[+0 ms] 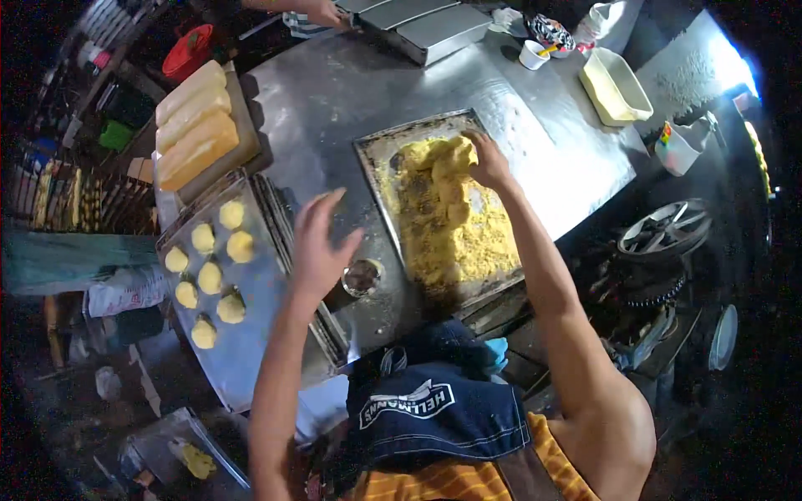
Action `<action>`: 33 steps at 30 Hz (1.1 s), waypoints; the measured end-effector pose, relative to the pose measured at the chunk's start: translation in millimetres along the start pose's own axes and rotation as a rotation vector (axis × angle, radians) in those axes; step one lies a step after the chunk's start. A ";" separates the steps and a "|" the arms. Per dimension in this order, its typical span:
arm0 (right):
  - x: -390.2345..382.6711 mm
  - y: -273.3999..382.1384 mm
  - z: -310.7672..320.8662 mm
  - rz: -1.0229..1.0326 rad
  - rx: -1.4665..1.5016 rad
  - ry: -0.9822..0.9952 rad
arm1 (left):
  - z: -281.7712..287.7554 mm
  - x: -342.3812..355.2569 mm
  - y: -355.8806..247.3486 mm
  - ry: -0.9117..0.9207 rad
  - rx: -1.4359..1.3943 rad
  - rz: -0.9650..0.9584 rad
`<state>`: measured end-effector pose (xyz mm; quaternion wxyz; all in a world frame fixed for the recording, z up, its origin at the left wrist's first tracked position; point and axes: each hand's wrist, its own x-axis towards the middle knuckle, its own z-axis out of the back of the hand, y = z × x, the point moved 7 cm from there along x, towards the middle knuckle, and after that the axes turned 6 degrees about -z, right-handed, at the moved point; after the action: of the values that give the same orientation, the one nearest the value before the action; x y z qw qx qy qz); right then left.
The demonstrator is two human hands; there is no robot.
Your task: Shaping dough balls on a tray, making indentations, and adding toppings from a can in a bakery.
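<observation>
My right hand (487, 163) reaches into a metal baking tray (376, 150) holding a mass of yellow crumbly dough (455, 225), and its fingers are closed on a lump at the far end of the mass. My left hand (317, 246) hovers open, fingers spread, above the steel table between that tray and a second tray (251, 351) on the left. Several round yellow dough balls (209, 275) sit on the second tray in two loose rows.
Three long pale loaves (196, 125) lie on a board at the back left. Another person's hand (322, 12) touches grey metal tins (426, 29) at the far edge. A cream rectangular dish (614, 88), small cups (533, 54) and a small round tin (363, 275) stand on the table.
</observation>
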<state>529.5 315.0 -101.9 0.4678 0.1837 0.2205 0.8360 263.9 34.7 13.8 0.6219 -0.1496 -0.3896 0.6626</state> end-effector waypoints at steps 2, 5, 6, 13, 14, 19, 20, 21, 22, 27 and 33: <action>28.4 -12.1 -11.5 0.131 -0.025 0.075 | -71.9 56.0 22.4 0.135 0.047 0.009; 51.0 -31.2 -22.5 0.424 -0.092 0.130 | -162.8 128.1 41.0 0.191 0.075 -0.057; 51.7 -8.3 -31.5 0.355 -0.012 0.282 | -176.0 133.0 61.5 0.226 0.115 0.049; 21.4 -49.3 4.7 -0.313 -0.298 0.263 | -215.3 148.0 59.5 0.423 0.147 0.265; 14.0 -36.8 18.8 -0.274 -0.305 0.105 | -207.8 141.5 69.0 0.418 0.149 0.300; -29.7 -20.5 54.5 -0.311 -0.219 -0.036 | -147.3 83.4 35.8 0.264 -0.028 0.242; -40.9 4.1 58.6 -0.256 -0.137 -0.063 | -117.7 54.8 27.3 0.159 0.049 0.174; -46.1 42.8 53.5 -0.279 -0.079 0.021 | -85.1 25.0 21.9 0.059 0.130 0.108; -54.6 72.6 44.8 -0.197 0.043 0.079 | -52.5 2.8 18.3 0.099 0.013 0.128; -112.2 248.2 -20.7 0.196 0.208 0.150 | 99.9 -152.6 19.7 -0.056 0.119 0.356; -147.6 426.5 -109.1 0.176 0.007 0.299 | 183.2 -269.5 75.9 -0.103 0.317 0.597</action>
<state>247.6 -32.3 22.5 0.3542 0.0774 0.2736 0.8909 134.1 -273.5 2.7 0.3957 -0.1245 -0.2516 0.8744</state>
